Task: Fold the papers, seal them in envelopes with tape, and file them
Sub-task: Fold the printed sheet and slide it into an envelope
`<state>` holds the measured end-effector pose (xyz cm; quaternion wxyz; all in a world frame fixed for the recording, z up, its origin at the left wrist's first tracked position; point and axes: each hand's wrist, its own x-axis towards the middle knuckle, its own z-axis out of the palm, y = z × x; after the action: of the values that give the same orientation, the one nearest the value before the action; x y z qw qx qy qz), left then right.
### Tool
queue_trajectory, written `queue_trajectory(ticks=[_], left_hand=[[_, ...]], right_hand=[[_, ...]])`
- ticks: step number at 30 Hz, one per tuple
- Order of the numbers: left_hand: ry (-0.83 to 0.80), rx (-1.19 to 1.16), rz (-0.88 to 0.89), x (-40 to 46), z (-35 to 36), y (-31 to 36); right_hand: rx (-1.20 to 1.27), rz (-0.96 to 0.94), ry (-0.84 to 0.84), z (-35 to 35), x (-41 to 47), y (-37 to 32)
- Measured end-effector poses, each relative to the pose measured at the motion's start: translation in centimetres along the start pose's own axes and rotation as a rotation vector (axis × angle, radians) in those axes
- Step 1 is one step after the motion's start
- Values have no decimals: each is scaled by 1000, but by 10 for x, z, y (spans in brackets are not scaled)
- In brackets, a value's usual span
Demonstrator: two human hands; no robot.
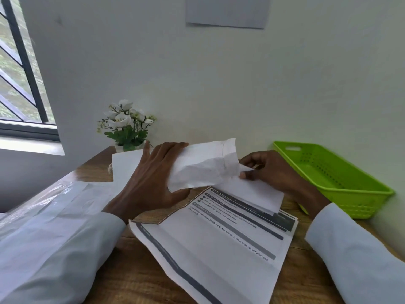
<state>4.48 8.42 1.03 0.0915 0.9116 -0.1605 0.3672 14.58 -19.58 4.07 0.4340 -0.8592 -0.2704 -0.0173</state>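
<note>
My left hand grips a white, crumpled envelope from its left side, holding it above the desk. My right hand pinches a folded white paper at the envelope's open right end. The folded paper slopes down to the right of the envelope. Below both hands, a printed sheet with grey bars and text lies creased on the wooden desk. A second white envelope or sheet stands behind my left hand.
A green plastic basket sits at the right against the wall. A small pot of white flowers stands at the back of the desk. Clear plastic sleeves lie at the left. A window is at far left.
</note>
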Motion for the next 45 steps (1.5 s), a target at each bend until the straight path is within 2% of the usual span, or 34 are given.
queue_trajectory(ticks=[5,15,20,26,33,39,45], left_hand=[[48,93,-56,1,-3,-8],[62,73,-194,-3,4,-23],[54,112,-167,-3,5,-21],[37,267,-48,0,0,-14],[15,401,7,1,-5,-8],[-24,454,142,3,0,10],[-74,403,139,1,6,11]], right_hand=[[178,-32,114,-25,-10,-20],[311,-23,185,-51,-17,-21],[208,12,52,-34,-18,-28],[50,22,-121,-29,-19,-31],[-157,-14,-196,-38,-18,-30],[-213,-69,-123,-17,-13,-30],[-100,-140,-68,8,-13,-33]])
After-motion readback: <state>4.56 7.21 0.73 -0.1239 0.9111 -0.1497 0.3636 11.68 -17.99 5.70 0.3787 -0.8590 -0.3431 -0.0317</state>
